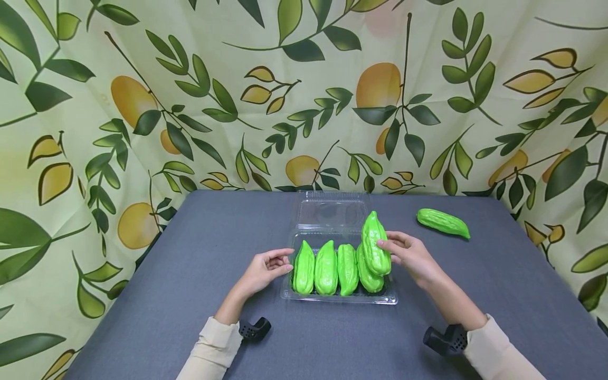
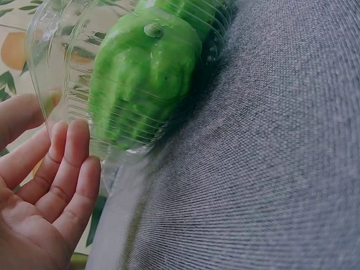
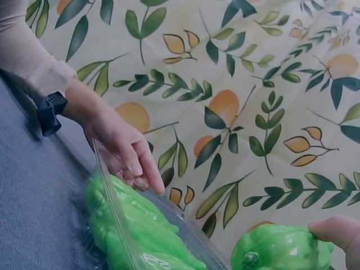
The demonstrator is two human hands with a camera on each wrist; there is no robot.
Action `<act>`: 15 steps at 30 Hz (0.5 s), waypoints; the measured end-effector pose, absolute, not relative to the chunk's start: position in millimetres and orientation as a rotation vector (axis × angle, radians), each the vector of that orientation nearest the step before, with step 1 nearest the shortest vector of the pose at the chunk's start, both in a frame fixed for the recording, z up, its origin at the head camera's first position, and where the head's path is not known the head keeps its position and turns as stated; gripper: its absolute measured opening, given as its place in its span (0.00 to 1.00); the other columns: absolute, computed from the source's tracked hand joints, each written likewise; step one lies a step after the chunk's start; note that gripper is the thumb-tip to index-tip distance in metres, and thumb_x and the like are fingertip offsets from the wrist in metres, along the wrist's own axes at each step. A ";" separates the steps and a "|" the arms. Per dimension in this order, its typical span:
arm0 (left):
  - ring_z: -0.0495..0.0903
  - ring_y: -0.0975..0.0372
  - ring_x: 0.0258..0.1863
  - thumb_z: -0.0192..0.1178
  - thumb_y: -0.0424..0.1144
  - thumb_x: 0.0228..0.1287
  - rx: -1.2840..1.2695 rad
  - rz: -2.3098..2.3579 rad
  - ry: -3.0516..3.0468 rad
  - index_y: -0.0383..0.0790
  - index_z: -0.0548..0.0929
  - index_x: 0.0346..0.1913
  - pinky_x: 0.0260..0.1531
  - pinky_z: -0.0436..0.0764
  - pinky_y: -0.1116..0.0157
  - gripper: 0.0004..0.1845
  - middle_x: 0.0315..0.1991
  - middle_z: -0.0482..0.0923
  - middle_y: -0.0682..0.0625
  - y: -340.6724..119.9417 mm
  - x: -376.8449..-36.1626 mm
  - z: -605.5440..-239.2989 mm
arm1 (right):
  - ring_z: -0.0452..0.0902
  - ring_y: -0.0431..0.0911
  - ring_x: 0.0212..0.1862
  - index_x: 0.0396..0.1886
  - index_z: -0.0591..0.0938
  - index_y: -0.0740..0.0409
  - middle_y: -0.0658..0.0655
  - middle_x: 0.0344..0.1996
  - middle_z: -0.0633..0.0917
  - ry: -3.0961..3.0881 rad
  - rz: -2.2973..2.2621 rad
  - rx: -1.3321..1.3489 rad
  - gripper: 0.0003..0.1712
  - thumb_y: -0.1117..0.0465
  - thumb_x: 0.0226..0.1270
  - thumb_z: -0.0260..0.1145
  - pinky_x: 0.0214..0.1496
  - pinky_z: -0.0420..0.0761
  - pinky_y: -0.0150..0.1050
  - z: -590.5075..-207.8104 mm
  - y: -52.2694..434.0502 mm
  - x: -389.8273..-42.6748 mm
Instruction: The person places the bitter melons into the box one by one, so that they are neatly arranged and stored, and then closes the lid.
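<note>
Several bright green bitter melons (image 1: 326, 268) lie in a row inside a clear plastic clamshell container (image 1: 339, 299), its lid folded back behind. My right hand (image 1: 412, 256) pinches another bitter melon (image 1: 376, 245) at its right side, tilted above the row's rightmost melon and partly covering it. In the right wrist view the thumb (image 3: 340, 232) presses on that held melon (image 3: 281, 247). At the container's left wall is my left hand (image 1: 267, 269); its fingertips (image 2: 79, 132) touch the wall and rim, the thumb and index finger apart in the head view.
One more bitter melon (image 1: 443, 222) lies on the grey tabletop (image 1: 214, 227), behind and to the right of the container. A fabric backdrop (image 1: 304, 132) with leaf and fruit prints hangs behind the table. Each wrist wears a black camera (image 1: 445, 339).
</note>
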State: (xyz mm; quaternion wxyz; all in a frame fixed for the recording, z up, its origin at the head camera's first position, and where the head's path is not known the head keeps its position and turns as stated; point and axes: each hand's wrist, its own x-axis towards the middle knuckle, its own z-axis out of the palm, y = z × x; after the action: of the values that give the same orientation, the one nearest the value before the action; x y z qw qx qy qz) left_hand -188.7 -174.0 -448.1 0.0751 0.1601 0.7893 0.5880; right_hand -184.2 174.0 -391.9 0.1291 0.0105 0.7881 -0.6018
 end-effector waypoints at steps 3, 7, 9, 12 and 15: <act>0.75 0.74 0.35 0.62 0.30 0.62 0.478 1.758 2.370 0.23 0.75 0.58 0.38 0.78 0.78 0.23 0.41 0.77 0.32 -174.2 -188.3 -448.2 | 0.73 0.26 0.43 0.72 0.56 0.70 0.63 0.59 0.72 2.285 -1.755 0.028 0.40 0.51 0.71 0.59 0.51 0.77 0.25 -392.2 170.4 -182.3; 0.75 0.74 0.35 0.62 0.29 0.62 0.484 1.756 2.370 0.23 0.75 0.58 0.38 0.78 0.78 0.23 0.41 0.77 0.33 -174.1 -187.8 -447.7 | 0.74 0.27 0.43 0.72 0.57 0.69 0.56 0.53 0.74 2.272 -1.763 0.024 0.40 0.52 0.71 0.60 0.51 0.77 0.27 -393.3 166.4 -181.0; 0.75 0.74 0.35 0.62 0.29 0.62 0.487 1.757 2.372 0.23 0.75 0.58 0.38 0.77 0.78 0.23 0.41 0.77 0.33 -173.9 -187.7 -447.3 | 0.74 0.27 0.43 0.72 0.58 0.68 0.54 0.52 0.75 2.271 -1.765 0.024 0.39 0.52 0.70 0.60 0.52 0.77 0.27 -394.0 164.3 -180.8; 0.75 0.74 0.35 0.62 0.29 0.62 0.487 1.757 2.373 0.23 0.75 0.58 0.38 0.77 0.78 0.23 0.40 0.77 0.34 -173.8 -187.7 -446.9 | 0.74 0.29 0.44 0.72 0.59 0.67 0.54 0.51 0.75 2.263 -1.773 0.025 0.39 0.52 0.70 0.60 0.54 0.77 0.30 -394.5 160.3 -179.9; 0.75 0.74 0.34 0.62 0.29 0.62 0.486 1.758 2.373 0.23 0.75 0.58 0.38 0.77 0.78 0.23 0.41 0.77 0.33 -173.7 -187.4 -446.6 | 0.74 0.30 0.45 0.71 0.59 0.67 0.56 0.53 0.75 2.256 -1.775 0.022 0.39 0.52 0.70 0.61 0.55 0.77 0.31 -395.1 156.1 -178.3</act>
State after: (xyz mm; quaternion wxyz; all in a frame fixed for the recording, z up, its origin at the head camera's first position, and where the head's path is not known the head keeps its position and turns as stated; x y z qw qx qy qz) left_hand -187.4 -173.7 -446.6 0.0742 0.1621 0.7907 0.5857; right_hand -178.3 156.1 -395.1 0.1352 0.0074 0.7787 -0.6126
